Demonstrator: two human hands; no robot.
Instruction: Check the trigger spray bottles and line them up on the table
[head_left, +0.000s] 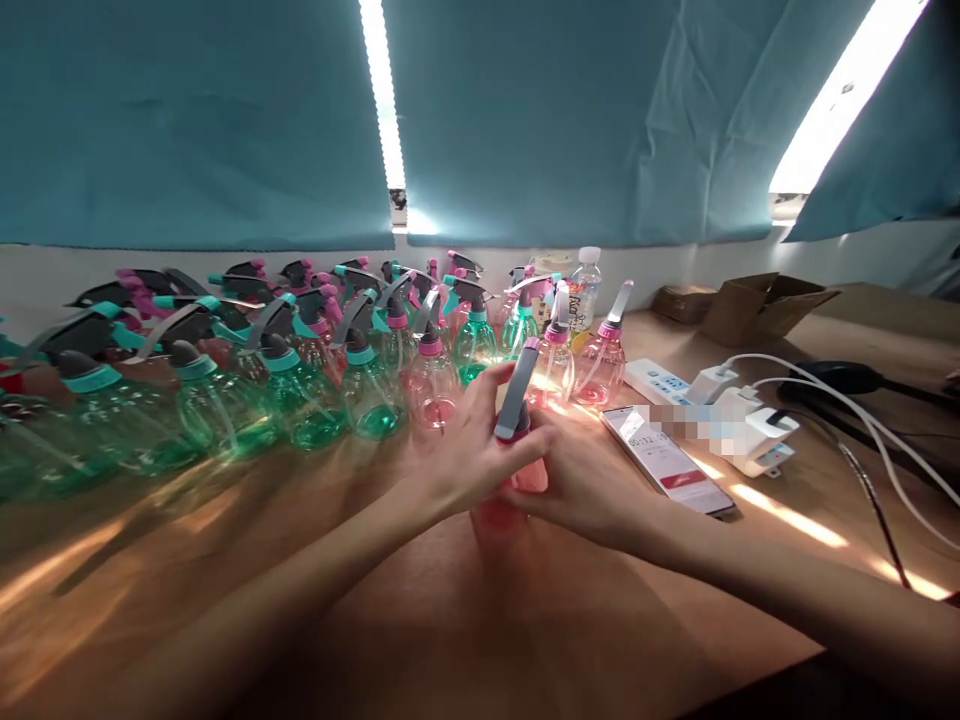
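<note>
While the right hand grips the pink bottle upright on the table to steady it, the left hand closes around its spray head, rows of finished bottles behind

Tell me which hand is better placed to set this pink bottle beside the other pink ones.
Probably the right hand: it grips the pink bottle body nearest the pink bottles. The left hand holds only its top.

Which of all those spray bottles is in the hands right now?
The pink spray bottle at the table's front, gripped between left hand and right hand; the others stand untouched behind.
</note>
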